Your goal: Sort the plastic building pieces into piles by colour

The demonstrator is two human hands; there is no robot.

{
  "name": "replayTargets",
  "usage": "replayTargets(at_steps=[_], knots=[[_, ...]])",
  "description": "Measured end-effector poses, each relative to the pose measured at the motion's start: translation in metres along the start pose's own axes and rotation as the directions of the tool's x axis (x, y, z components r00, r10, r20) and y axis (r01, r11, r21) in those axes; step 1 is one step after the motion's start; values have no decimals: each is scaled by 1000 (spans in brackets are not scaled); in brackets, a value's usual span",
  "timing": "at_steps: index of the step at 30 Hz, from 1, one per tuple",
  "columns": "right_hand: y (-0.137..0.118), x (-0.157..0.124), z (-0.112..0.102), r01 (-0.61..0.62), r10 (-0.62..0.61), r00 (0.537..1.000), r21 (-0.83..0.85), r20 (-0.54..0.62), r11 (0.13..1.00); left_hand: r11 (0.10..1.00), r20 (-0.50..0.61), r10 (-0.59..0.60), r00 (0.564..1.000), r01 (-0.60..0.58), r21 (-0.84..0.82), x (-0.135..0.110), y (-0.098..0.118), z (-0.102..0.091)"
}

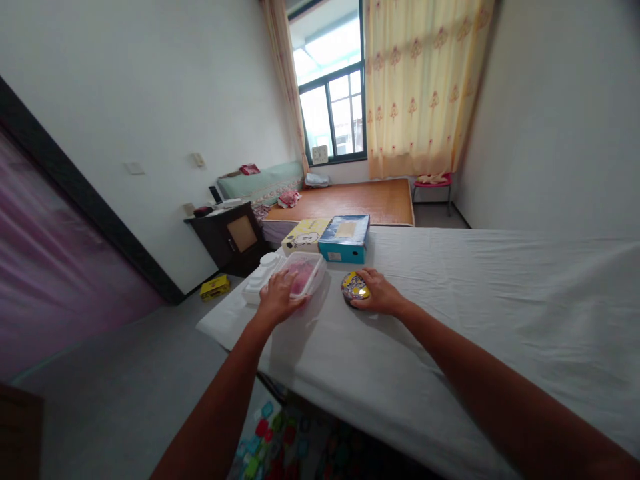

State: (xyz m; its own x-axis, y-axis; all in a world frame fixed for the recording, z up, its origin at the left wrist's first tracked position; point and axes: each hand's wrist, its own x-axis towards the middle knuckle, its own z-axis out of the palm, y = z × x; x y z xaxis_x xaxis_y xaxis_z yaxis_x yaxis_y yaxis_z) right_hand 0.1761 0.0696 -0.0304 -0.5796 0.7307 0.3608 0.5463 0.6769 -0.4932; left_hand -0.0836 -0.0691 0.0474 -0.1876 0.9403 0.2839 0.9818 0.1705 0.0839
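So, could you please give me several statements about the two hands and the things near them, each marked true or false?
1. The right hand holds a round, shiny, yellow-and-dark patterned object. True.
2. The left hand touches a blue cardboard box. False: it touches a rectangular, translucent plastic container with pink contents.
3. The blue cardboard box stands beside a yellow box with a cartoon print. True.
4. The cloth beneath these things is purple. False: it is white cloth.

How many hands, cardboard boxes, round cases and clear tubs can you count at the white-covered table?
Left hand, right hand: 2 hands
Yellow box, blue box: 2 boxes
Round case: 1
Clear tub: 1
Total: 6
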Motion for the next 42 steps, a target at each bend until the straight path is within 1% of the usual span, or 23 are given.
replayTargets(at_steps=[2, 5, 8, 10, 13, 15, 18, 20, 21, 22, 24, 25, 26, 27, 28, 30, 31, 33, 36, 37, 38, 40, 42], knots=[[21, -2, -12, -81, 79, 996, -53, -36, 995, 998, 34, 32, 999, -33, 44, -5, -2, 5], [47, -5, -29, -167, 163, 986, -128, -41, 978, 992, -66, 84, 994, -77, 104, -7, 9, 14], [52, -9, -40, -223, 227, 974, -221, -10, 949, 985, -145, 108, 983, -85, 153, 1, 24, 20], [43, -13, -43, -223, 223, 974, -285, -32, 932, 982, -165, 120, 979, -93, 162, 8, 30, 19], [20, -17, -43, -130, 101, 989, -315, -108, 940, 987, -205, 115, 972, -89, 135, 15, 28, 11], [1, -18, -43, -63, 19, 987, -278, -156, 959, 992, -235, 107, 966, -86, 95, 16, 22, 3], [-30, -17, -44, 41, -60, 978, -93, -202, 995, 996, -295, 93, 951, -90, 24, 12, 15, -9], [-52, -14, -45, 48, -18, 985, 170, -174, 984, 994, -328, 105, 939, -110, 4, 6, 19, -13], [-62, -12, -44, 3, 41, 992, 344, -120, 939, 991, -333, 127, 934, -136, -2, 3, 24, -12], [-70, -10, -43, -68, 105, 994, 521, -42, 851, 985, -333, 160, 929, -173, -11, -1, 31, -10], [-81, -6, -38, -210, 194, 974, 785, 117, 583, 962, -314, 246, 917, -271, -39, -9, 50, -2], [-84, -4, -35, -249, 219, 962, 856, 164, 453, 946, -298, 290, 910, -319, -54, -12, 61, 3], [-84, -2, -32, -263, 247, 952, 899, 182, 351, 929, -278, 334, 901, -364, -62, -16, 71, 8], [-82, -1, -29, -266, 287, 940, 922, 184, 281, 913, -258, 373, 891, -402, -69, -19, 80, 12], [-79, -1, -26, -267, 332, 926, 935, 181, 233, 897, -240, 407, 882, -435, -78, -22, 87, 15], [-68, -3, -26, -268, 401, 898, 946, 178, 181, 873, -219, 448, 867, -477, -101, -24, 91, 15], [-61, -4, -29, -262, 418, 893, 949, 170, 174, 873, -219, 446, 868, -476, -107, -24, 88, 12], [-45, -8, -40, -230, 427, 895, 954, 130, 193, 906, -225, 387, 894, -414, -90, -23, 72, 1], [-14, -11, -69, -148, 489, 872, 957, 8, 248, 984, -190, 174, 966, -178, -5, -20, 28, -18], [-2, -11, -80, -114, 525, 850, 957, -45, 267, 989, -126, 151, 980, -150, 20, -20, 12, -21], [10, -11, -90, -81, 564, 820, 954, -102, 289, 986, -62, 166, 984, -165, 20, -21, -3, -23], [33, -10, -110, -22, 637, 740, 940, -214, 341, 981, 4, 193, 981, -193, 0, -23, -28, -20], [52, -12, -122, 22, 692, 648, 917, -317, 399, 981, 23, 193, 981, -193, 12, -27, -42, -12]])
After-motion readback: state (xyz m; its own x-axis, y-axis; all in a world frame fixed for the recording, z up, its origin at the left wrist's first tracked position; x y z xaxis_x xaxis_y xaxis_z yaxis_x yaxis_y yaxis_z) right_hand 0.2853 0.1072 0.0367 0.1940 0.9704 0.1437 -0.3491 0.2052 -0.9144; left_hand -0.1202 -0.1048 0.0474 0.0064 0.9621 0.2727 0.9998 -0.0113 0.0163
